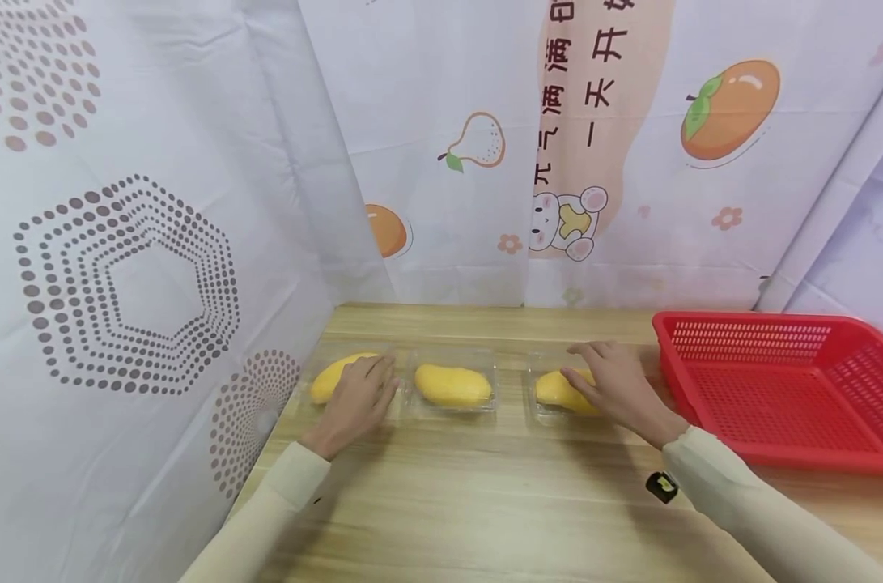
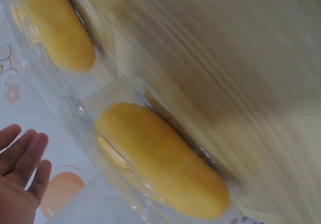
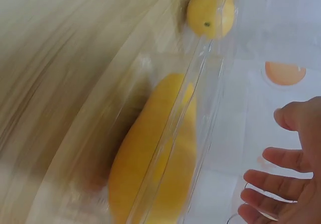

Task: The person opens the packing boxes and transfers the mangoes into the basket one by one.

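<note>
In the head view, loosely extended fingers (image 3: pixel 276 182) of both hands (image 1: pixel 355 402) (image 1: pixel 619 387) part-hide two mangoes (image 1: pixel 329 382) (image 1: pixel 554 391)

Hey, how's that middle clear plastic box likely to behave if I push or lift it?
The middle box looks thin-walled, so it may flex if squeezed. It sits low and flat on the wooden table, so it would probably slide rather than tip. The smooth, rounded yellow fruit inside might shift or roll.
</note>
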Tool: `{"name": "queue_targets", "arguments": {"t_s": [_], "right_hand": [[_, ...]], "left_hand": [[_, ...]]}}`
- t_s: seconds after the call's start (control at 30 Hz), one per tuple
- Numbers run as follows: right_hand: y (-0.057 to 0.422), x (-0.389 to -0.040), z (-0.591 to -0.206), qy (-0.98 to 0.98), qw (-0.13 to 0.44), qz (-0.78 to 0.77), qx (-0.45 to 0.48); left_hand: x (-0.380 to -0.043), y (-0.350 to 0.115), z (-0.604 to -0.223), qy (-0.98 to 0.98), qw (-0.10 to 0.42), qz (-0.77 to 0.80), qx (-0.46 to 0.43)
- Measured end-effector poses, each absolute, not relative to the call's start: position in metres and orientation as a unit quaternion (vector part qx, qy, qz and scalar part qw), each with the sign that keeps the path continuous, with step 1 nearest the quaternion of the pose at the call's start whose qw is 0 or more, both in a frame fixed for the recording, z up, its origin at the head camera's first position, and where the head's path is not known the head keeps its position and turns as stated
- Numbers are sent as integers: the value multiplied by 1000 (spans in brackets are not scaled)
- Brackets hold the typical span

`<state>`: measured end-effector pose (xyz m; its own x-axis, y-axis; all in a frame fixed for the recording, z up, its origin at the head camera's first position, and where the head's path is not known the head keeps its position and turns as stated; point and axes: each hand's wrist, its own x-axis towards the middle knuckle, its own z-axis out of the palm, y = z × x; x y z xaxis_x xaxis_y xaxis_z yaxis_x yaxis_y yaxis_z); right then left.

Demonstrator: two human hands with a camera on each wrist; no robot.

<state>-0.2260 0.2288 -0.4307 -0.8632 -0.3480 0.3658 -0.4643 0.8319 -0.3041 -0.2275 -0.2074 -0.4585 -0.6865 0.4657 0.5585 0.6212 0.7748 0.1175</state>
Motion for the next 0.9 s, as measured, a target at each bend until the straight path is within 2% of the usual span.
{"name": "queue_targets", "arguments": {"t_s": [0.23,0.4,0.53,0.9], "right_hand": [[202,-229,-425,-948,138,179,224],[182,-232,-427,-921,189,184,287],[167,-235,-429,-903,208,197,320],[128,-237,-427,-895,185,213,345]], "left_hand": [[-226,-218,-460,-885,317,-178,-292],[-224,-227,-462,-880,339,-188,-274],[-222,-235,-462,-883,338,-200,-256],[-218,-255,-463,-893,334,-225,-198]]}}
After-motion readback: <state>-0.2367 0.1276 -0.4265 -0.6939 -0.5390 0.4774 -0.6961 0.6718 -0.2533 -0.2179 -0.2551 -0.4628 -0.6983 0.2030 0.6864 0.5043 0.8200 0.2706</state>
